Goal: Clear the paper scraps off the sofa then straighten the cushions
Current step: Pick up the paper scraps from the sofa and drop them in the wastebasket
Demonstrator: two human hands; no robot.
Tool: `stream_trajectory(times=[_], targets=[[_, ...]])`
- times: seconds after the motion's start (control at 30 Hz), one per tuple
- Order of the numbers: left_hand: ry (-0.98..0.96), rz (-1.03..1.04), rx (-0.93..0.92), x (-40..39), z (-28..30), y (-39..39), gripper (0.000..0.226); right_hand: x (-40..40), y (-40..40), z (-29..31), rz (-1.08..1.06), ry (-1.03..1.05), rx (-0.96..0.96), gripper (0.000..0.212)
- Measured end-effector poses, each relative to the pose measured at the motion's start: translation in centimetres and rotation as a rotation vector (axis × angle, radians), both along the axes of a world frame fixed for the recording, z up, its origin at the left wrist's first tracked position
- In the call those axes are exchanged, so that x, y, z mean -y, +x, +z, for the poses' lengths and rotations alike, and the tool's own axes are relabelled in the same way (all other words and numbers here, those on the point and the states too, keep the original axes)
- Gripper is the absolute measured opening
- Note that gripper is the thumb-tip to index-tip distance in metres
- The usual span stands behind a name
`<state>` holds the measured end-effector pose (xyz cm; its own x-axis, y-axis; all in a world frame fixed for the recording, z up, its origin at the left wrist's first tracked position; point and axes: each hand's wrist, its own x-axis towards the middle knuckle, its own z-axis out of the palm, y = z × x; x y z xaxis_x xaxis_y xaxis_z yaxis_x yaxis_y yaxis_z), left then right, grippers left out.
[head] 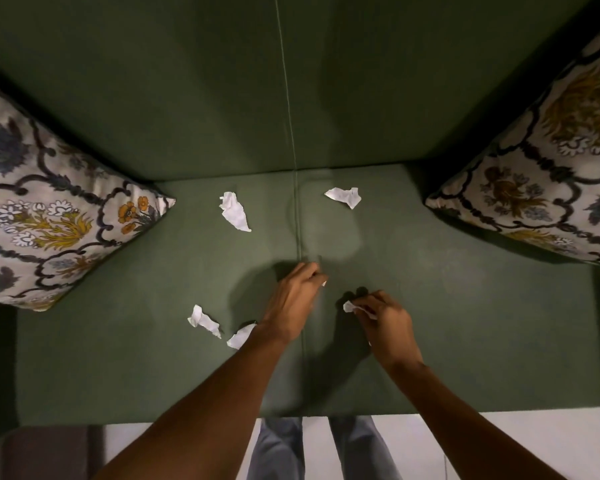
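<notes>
While both hands pinch paper, four scraps (235, 211) lie loose.

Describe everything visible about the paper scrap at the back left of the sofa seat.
The paper scrap is white and crumpled, with a bunched top and a longer torn tail pointing toward the front right. It lies loose on the green sofa seat, left of the centre seam, near the backrest. Nothing else touches it; both hands are nearer the front.
</notes>
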<state>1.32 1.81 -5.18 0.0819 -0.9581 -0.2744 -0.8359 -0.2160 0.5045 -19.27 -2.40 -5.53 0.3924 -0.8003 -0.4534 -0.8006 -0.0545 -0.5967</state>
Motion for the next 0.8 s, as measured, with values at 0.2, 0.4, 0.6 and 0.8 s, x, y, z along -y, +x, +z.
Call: stream_trajectory(times=[0.2, 0.4, 0.6, 0.8], targets=[[-0.041, 0.241, -0.003, -4.6, 2.8, 0.3, 0.009, -3.5, -0.9, 2.7, -0.157, 0.055, -0.020, 0.018], [0.054, 0.584, -0.040, -10.2, 4.6, 0.5, 0.005, -7.0, -2.3, 4.3, -0.341, 0.008, -0.172, 0.020], [0.115, 0.703, -0.044, -14.3, 2.5, -0.6, 0.012, -8.8, -3.6, 2.5, -0.449, 0.117, -0.076, 0.035], [0.010, 0.664, -0.130, -16.0, -0.1, -1.4, 0.007, -8.0, -2.8, 1.0, -0.335, -0.022, -0.045, 0.024]])
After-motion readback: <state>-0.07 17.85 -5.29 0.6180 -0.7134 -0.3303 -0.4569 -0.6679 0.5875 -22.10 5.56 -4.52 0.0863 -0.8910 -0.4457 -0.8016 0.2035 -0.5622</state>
